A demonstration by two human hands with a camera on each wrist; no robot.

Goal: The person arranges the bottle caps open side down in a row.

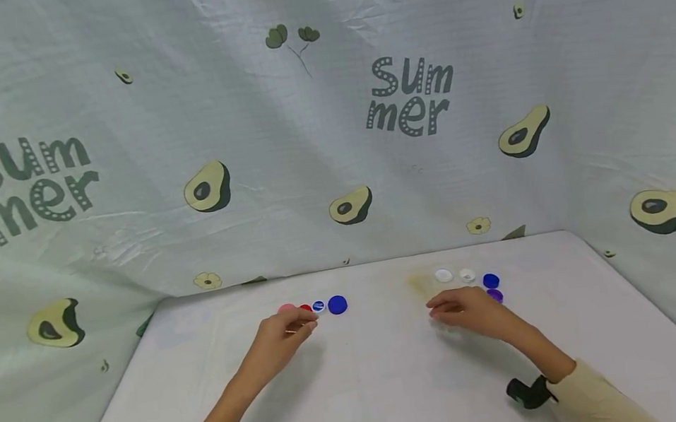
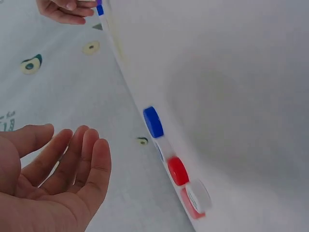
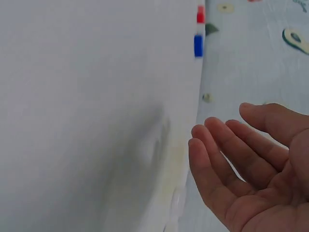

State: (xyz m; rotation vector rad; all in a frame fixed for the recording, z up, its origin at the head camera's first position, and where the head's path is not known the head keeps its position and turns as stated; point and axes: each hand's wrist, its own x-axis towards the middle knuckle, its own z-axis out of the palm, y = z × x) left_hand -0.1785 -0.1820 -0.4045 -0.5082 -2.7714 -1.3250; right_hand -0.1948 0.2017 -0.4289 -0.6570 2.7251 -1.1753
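Note:
My left hand (image 1: 284, 336) hovers over the table's left middle, fingers loosely bent and holding nothing. Near its fingertips is a row of bottle caps: a pink cap (image 1: 286, 307), a red cap (image 2: 178, 171), a white cap with a blue print (image 1: 318, 306) and a blue cap (image 1: 337, 304). The left wrist view adds a plain white cap (image 2: 198, 195), hidden by the hand in the head view. Over the right middle, my right hand (image 1: 469, 311) hangs empty, fingers relaxed. Beyond it lie two white caps (image 1: 443, 275), a blue cap (image 1: 491, 280) and a purple cap (image 1: 495, 296), partly covered.
A white table (image 1: 373, 377) carries everything, with a yellowish stain (image 1: 420, 284) near its back. Behind it and at the sides hangs a cloth (image 1: 275, 126) printed with avocados. Something pale and blurred (image 1: 449, 328) shows beneath the right hand.

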